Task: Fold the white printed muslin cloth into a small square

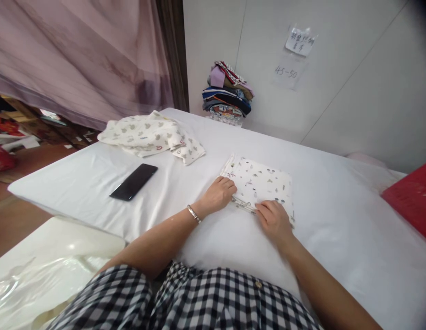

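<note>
A folded white cloth (264, 176) with small grey, green and purple prints lies flat on the white-covered table (206, 247) in front of me. At its near left corner, my left hand (218, 195) has its fingers curled over the edge. My right hand (275, 221) grips the near edge further right, fingertips pressed on the fabric, the thumb mostly hidden. Between the two hands, the layered folds of that edge show. A second white printed cloth (147, 133) lies crumpled at the far left of the table.
A black phone (133, 182) rests left of my arms. Several folded fabrics form a stack (228, 94) against the wall at the back. A red object (412, 199) stands at the right edge. Handwritten paper signs (300, 41) hang on the wall; a pink curtain (82, 55) hangs at left.
</note>
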Motion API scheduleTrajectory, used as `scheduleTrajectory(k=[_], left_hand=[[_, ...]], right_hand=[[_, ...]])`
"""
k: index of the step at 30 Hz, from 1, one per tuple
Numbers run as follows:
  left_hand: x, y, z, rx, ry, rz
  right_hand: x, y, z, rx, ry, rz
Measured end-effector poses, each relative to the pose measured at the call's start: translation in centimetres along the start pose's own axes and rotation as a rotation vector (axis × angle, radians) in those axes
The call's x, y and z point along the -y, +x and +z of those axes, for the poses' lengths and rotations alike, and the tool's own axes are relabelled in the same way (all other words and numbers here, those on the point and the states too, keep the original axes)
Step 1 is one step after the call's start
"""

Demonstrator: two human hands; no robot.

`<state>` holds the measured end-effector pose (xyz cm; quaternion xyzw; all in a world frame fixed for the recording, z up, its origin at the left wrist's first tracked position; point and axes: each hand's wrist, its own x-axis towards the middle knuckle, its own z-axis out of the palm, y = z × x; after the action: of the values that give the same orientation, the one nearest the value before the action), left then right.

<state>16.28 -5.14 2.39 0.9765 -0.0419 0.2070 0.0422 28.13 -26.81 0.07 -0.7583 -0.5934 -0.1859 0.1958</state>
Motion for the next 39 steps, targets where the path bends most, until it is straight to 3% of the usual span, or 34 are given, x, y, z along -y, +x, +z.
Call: scheduleTrajectory(k=[8,11,15,24,30,34,39], left_hand=[[1.2,-0.7,-0.7,0.022,-0.227,-0.015],[1.4,-0.8,-0.9,0.034,-0.205,0.003],[1.5,-0.6,-0.7,0.036,-0.147,0.020],[1.5,-0.5,-0.2,-0.072,-0.026,0.077],[1.5,-0.6,0.2,0.004,-0.046,0.052],[1.5,-0.5,0.2,-0.007,-0.023,0.057],[1.6,-0.3,-0.3,-0.039,-0.050,0.036]], right_hand=[[0.0,0.0,-0.1,-0.068,0.153,0.091],[0.0,0.1,0.1,-0.095,0.168,0.119],[0.1,0.0,0.2,-0.040,0.073,0.034],[0.1,-0.1,0.2,-0.052,0.053,0.023],[0.1,-0.1,0.3,-0.023,0.021,0.004],[0.0,-0.1,0.3,-0.036,0.035,-0.004],[0.0,0.3,0.1,-0.098,0.161,0.119]])
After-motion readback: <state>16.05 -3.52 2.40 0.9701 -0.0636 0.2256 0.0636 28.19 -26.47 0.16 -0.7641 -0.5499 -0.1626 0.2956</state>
